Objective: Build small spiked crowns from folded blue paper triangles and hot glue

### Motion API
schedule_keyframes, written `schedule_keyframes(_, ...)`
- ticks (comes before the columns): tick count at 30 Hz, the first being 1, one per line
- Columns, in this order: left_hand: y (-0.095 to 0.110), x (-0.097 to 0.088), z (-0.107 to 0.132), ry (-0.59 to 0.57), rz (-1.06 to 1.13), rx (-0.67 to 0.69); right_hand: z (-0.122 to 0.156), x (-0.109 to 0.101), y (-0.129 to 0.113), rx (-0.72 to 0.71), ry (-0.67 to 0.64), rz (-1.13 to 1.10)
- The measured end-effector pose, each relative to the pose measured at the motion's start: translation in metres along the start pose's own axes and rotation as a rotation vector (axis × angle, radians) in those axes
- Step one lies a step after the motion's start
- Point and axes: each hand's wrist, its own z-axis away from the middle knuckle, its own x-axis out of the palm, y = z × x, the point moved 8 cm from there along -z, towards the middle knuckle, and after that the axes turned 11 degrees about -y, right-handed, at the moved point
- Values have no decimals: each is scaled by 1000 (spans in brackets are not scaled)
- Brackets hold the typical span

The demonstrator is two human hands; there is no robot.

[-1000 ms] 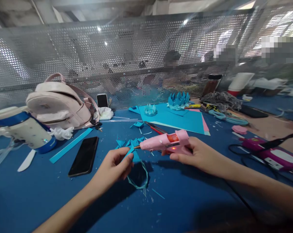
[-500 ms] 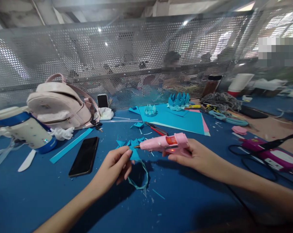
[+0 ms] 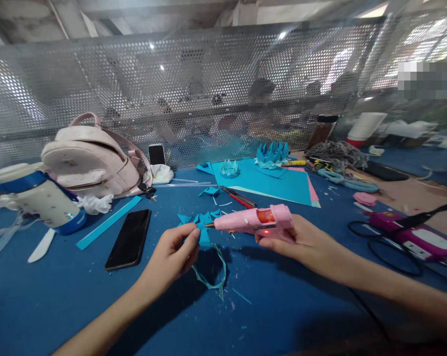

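Observation:
My right hand (image 3: 297, 237) is wrapped round a pink hot glue gun (image 3: 242, 221), its small red light lit. The gun's metal nozzle points left and sits right by a folded blue paper piece (image 3: 205, 237). Thumb and fingers of my left hand (image 3: 179, 249) pinch that paper piece; part of it is hidden behind them. Below it hangs or lies a pale teal paper ring (image 3: 222, 277), and I cannot tell if the two are joined. Just behind the pinch lie several loose folded blue paper pieces (image 3: 204, 217).
Two folded paper crowns, a small pale one (image 3: 230, 168) and a larger blue one (image 3: 271, 154), stand on blue sheets (image 3: 260, 185). A black phone (image 3: 129, 240), bottle (image 3: 38, 198) and backpack (image 3: 90, 158) are left. Red-handled pliers (image 3: 242, 199) lie centrally; a purple power strip (image 3: 412, 235) is right.
The glue gun has shifted slightly right and its body has turned a little in my right hand. My left hand keeps its pinch on the folded blue paper piece, with its fingers curled in slightly more.

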Motion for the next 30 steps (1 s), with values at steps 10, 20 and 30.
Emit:
schedule_keyframes(10,-2,-2,2,34,-65,34,3,-1,-4,-41,18,63)
schedule_keyframes(20,-3,-4,0,49,-65,55,5,0,-9,-25,15,63)
schedule_keyframes(30,1,-5,3,57,-90,87,11,-2,-8,36,13,194)
